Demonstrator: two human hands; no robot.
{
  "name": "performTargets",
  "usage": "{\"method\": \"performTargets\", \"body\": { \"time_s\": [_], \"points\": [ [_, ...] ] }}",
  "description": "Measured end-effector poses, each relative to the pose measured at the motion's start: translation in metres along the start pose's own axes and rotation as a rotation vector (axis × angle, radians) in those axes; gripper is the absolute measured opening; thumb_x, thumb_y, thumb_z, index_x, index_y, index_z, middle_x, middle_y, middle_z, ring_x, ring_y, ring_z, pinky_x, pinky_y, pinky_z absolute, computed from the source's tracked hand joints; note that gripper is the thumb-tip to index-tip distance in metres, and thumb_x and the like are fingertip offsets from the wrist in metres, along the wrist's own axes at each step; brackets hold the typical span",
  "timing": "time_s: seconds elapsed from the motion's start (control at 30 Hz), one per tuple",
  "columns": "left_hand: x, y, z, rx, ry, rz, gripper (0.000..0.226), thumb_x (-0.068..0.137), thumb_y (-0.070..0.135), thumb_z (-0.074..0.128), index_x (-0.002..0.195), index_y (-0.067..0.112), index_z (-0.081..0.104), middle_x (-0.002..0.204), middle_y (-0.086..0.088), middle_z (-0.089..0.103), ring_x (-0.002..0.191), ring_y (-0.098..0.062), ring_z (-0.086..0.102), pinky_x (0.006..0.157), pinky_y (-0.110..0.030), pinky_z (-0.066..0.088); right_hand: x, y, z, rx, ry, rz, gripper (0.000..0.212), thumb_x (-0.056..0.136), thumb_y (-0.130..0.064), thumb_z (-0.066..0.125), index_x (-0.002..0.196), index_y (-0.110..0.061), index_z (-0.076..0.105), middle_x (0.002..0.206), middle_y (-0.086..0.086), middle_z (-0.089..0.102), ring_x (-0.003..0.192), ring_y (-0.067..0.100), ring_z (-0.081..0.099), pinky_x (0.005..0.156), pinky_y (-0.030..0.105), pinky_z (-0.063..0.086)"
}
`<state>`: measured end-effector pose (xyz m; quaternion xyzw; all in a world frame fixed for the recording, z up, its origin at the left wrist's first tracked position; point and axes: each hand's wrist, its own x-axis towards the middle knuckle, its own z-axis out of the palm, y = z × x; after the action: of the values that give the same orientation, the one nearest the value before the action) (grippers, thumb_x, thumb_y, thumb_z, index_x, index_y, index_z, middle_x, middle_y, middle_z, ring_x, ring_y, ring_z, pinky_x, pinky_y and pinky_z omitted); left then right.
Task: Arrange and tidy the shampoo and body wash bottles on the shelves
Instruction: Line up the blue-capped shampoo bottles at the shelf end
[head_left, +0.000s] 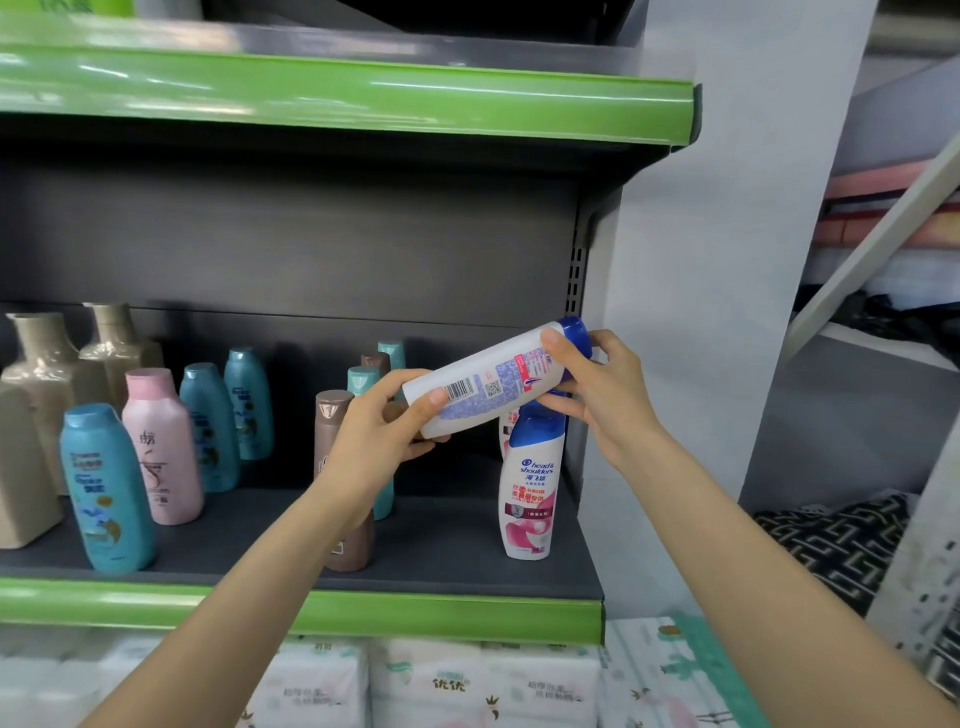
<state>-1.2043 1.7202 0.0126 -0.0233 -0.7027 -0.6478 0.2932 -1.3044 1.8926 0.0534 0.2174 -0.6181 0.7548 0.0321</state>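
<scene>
Both hands grip one white plastic shampoo bottle with a blue cap — held nearly horizontal in the air, cap end tilted up to the right, back label with barcode facing the camera. Left hand wraps the bottle's base end, thumb on the front near the barcode, fingers curled behind. Right hand pinches the cap end, thumb on top by the blue cap, fingers underneath.

Directly below the grip, just under the right hand, an upright white-and-pink Head & Shoulders bottle with a blue cap stands near the right end of the dark shelf with green front edge; another like it is partly hidden behind. Below the left wrist — a brown bottle with a metallic cap, teal bottles behind it. Well left of the grip: pink bottle, blue-teal bottles, beige bottles. Beneath the shelf, white tissue packs.
</scene>
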Motion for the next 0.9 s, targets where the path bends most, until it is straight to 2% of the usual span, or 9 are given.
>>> {"method": "performTargets", "body": {
  "time_s": [0.13,0.2,0.3,0.43,0.5,0.57,0.63,0.73,0.9],
  "points": [
    [0.001,-0.001,-0.002,0.022,-0.044,0.009,0.020,0.085,0.026,0.060,0.105,0.027,0.057,0.106,0.003,0.065,0.100,-0.018,0.063,0.078,-0.027,0.053,-0.001,-0.002,-0.005,-0.017,-0.044,0.004,0.015,0.087,-0.024,0.066,0.094,-0.023,0.052,0.101,0.004,0.068,0.087,0.015,0.069,0.065,0.026,0.060],
    [0.001,-0.001,-0.002,0.039,-0.041,0.036,0.022,0.085,0.022,0.062,0.106,0.027,0.057,0.109,0.003,0.064,0.104,-0.018,0.062,0.080,-0.027,0.053,0.000,-0.001,-0.008,0.014,-0.068,0.022,0.015,0.089,-0.021,0.064,0.100,-0.020,0.054,0.105,0.006,0.067,0.091,0.017,0.069,0.071,0.026,0.060],
    [0.003,-0.003,-0.004,0.124,0.015,0.112,0.031,0.083,0.016,0.067,0.112,0.024,0.059,0.113,0.004,0.063,0.105,-0.016,0.059,0.080,-0.026,0.053,0.001,-0.002,-0.010,0.086,-0.118,0.067,0.027,0.090,-0.015,0.063,0.116,-0.010,0.057,0.112,0.011,0.067,0.099,0.020,0.068,0.080,0.025,0.058],
    [0.006,-0.004,-0.003,0.189,0.032,0.179,0.038,0.079,0.011,0.071,0.111,0.028,0.062,0.116,0.006,0.063,0.109,-0.015,0.057,0.083,-0.021,0.048,0.003,-0.003,-0.011,0.135,-0.093,0.099,0.027,0.087,-0.018,0.066,0.111,-0.007,0.060,0.117,0.015,0.065,0.102,0.024,0.067,0.082,0.029,0.058],
    [0.006,-0.005,-0.002,0.176,0.024,0.179,0.036,0.078,0.013,0.072,0.109,0.029,0.063,0.114,0.008,0.064,0.109,-0.014,0.058,0.085,-0.021,0.048,0.005,-0.003,-0.012,0.179,-0.069,0.094,0.030,0.086,-0.015,0.068,0.113,-0.006,0.059,0.119,0.016,0.063,0.103,0.025,0.067,0.084,0.033,0.058],
    [0.006,-0.006,-0.001,0.166,0.004,0.125,0.036,0.078,0.027,0.069,0.113,0.028,0.062,0.115,0.006,0.064,0.108,-0.014,0.058,0.086,-0.023,0.048,0.007,-0.003,-0.013,0.210,-0.071,0.071,0.032,0.086,-0.011,0.068,0.116,-0.008,0.058,0.121,0.016,0.061,0.104,0.025,0.066,0.085,0.036,0.057],
    [0.008,-0.007,0.001,0.200,-0.014,0.058,0.044,0.077,0.036,0.066,0.119,0.027,0.059,0.114,0.001,0.063,0.103,-0.014,0.059,0.082,-0.024,0.049,0.007,-0.003,-0.012,0.200,-0.081,0.046,0.030,0.087,-0.007,0.066,0.116,-0.013,0.058,0.121,0.015,0.060,0.106,0.026,0.065,0.085,0.037,0.058],
    [0.012,-0.005,0.007,0.272,-0.013,0.040,0.047,0.080,0.026,0.070,0.123,0.025,0.054,0.112,0.001,0.063,0.096,-0.011,0.061,0.073,-0.017,0.050,0.011,-0.001,-0.009,0.218,-0.052,0.060,0.033,0.088,-0.004,0.062,0.119,-0.010,0.054,0.122,0.015,0.060,0.105,0.024,0.065,0.083,0.033,0.058],
    [0.020,-0.003,0.012,0.465,0.022,0.163,0.061,0.073,0.022,0.078,0.127,0.023,0.050,0.115,0.009,0.057,0.098,-0.005,0.058,0.084,-0.024,0.051,0.019,-0.003,-0.009,0.084,-0.067,0.067,0.035,0.087,-0.009,0.065,0.119,-0.013,0.052,0.115,0.012,0.064,0.091,0.017,0.068,0.066,0.025,0.059]
  ]
}}
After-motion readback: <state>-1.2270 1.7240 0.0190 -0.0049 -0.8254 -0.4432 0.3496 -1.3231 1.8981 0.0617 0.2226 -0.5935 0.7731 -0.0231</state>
